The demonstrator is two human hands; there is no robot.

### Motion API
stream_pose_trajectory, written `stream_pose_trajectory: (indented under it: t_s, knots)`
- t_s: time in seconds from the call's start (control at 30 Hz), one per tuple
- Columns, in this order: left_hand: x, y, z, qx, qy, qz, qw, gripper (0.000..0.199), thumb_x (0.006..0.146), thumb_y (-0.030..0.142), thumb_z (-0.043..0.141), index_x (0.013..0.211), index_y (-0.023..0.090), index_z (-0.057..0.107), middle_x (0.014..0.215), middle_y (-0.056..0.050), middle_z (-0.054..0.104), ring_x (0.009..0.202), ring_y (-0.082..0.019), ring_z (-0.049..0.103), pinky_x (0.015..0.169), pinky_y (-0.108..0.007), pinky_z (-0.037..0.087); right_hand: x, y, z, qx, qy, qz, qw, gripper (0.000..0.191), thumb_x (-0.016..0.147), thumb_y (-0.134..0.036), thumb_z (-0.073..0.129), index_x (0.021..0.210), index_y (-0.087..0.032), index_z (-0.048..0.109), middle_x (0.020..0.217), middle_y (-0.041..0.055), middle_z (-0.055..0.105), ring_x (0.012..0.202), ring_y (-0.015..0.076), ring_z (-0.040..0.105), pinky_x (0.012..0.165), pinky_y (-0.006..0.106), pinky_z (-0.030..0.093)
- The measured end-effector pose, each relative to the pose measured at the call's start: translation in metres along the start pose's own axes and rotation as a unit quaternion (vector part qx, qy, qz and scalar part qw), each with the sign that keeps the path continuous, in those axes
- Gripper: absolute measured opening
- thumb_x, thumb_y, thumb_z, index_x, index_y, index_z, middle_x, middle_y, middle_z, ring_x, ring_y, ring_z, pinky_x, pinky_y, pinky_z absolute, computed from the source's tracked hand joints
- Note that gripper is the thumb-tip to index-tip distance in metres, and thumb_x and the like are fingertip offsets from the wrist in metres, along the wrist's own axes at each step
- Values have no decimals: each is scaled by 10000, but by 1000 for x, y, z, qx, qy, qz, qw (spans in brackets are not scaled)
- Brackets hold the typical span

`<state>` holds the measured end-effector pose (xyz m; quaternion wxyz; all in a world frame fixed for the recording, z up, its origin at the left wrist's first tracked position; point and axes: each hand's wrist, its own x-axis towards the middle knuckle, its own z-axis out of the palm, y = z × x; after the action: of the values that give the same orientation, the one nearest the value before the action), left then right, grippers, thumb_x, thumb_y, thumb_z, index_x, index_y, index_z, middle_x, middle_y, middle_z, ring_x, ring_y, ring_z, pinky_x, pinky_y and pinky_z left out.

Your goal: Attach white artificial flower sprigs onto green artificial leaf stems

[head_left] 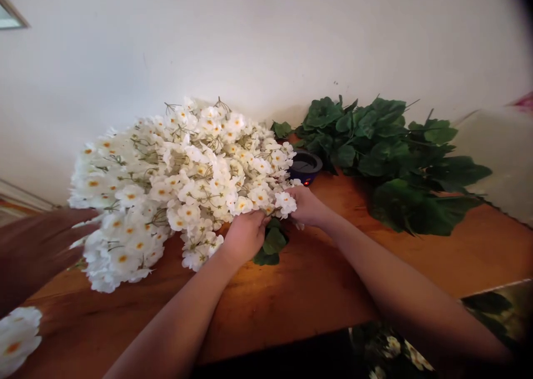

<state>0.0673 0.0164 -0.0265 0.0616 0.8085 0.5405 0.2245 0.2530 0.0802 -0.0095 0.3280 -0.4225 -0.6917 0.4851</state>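
My left hand [245, 236] is closed at the front edge of a big heap of white artificial flowers [200, 168] with yellow-orange centres. Its fingertips pinch a flower stem that is mostly hidden; green leaves [272, 243] hang just below. To its right, my right hand [306, 204] is curled behind a small white bloom [285, 202], its fingers largely covered by the petals. Right behind that hand stands a dark round pot [306, 165] with a lit red light on its side.
Dark green artificial leaves [375, 140] are piled at the back right of the wooden table [308, 284]. Another person's hand [54, 246] reaches into the heap from the left. A loose white flower [19, 340] is at the lower left. More leaves and flowers [391, 345] show below the table edge.
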Motion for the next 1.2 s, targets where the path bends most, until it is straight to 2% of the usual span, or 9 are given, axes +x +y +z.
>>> stream_pose_trajectory:
  t_s: [0.1, 0.37, 0.57, 0.7, 0.87, 0.97, 1.07, 1.1, 1.2]
  knots:
    - [0, -2, 1, -5, 9, 8, 1000, 247, 940, 160, 473, 704, 185, 542, 687, -32, 603, 683, -168, 594, 660, -281, 433, 0, 0, 0, -19, -72, -5, 997, 91, 588, -144, 509, 594, -209, 571, 358, -61, 503, 301, 142, 477, 313, 209, 319]
    - [-1, -3, 4, -3, 34, 24, 999, 240, 923, 148, 505, 689, 181, 545, 688, -36, 609, 673, -172, 587, 664, -288, 430, 3, -1, -2, -53, -73, -20, 996, 78, 601, -132, 505, 612, -198, 544, 407, -69, 529, 326, 112, 504, 336, 182, 351]
    - [0, -5, 3, -20, 27, 13, 999, 245, 936, 172, 493, 700, 177, 555, 704, -48, 625, 699, -184, 594, 683, -295, 425, 2, -1, 3, -59, -72, 12, 996, 107, 633, -121, 500, 648, -211, 555, 374, -78, 483, 323, 133, 490, 343, 206, 352]
    - [3, -3, -6, -60, 33, -8, 998, 231, 942, 202, 487, 732, 174, 579, 728, -47, 629, 734, -186, 591, 718, -300, 421, 3, -7, 0, -88, -7, -66, 994, 108, 668, -124, 581, 727, -185, 648, 625, -17, 662, 593, 154, 622, 535, 224, 463]
    - [1, 6, -23, -172, 72, -31, 982, 310, 948, 330, 508, 687, 179, 581, 682, -17, 583, 705, -159, 543, 686, -280, 389, -20, -41, -25, -108, 122, -177, 971, 417, 741, -210, 687, 1157, -218, 656, 1141, 63, 691, 941, 195, 644, 774, 294, 519]
    - [1, 11, -26, -323, 79, -84, 939, 342, 901, 403, 572, 651, 171, 596, 613, 5, 533, 621, -132, 488, 612, -258, 367, -60, -52, -28, -73, 287, -222, 929, 307, 829, -301, 665, 1128, -232, 648, 1145, 75, 662, 959, 201, 625, 803, 320, 511]
    - [2, 14, -24, -523, 87, -144, 835, 288, 816, 401, 660, 666, 156, 636, 600, 7, 553, 576, -118, 485, 572, -242, 372, -111, -43, -4, -3, 444, -190, 876, 128, 903, -340, 599, 923, -220, 639, 819, 21, 623, 757, 162, 577, 709, 282, 472]
    - [3, 15, -22, -581, 90, -159, 793, 247, 785, 376, 687, 685, 153, 649, 609, 4, 576, 572, -117, 500, 573, -239, 384, -127, -38, 8, 13, 419, -161, 894, 180, 935, -359, 552, 842, -219, 616, 720, -1, 580, 678, 146, 546, 654, 265, 448]
    - [3, 19, -18, -694, 92, -181, 691, 165, 711, 299, 744, 752, 156, 673, 648, -1, 635, 578, -122, 553, 594, -239, 432, -163, -29, 47, -16, 169, -54, 984, 247, 934, -409, 553, 820, -210, 646, 745, 12, 637, 670, 145, 569, 626, 259, 426]
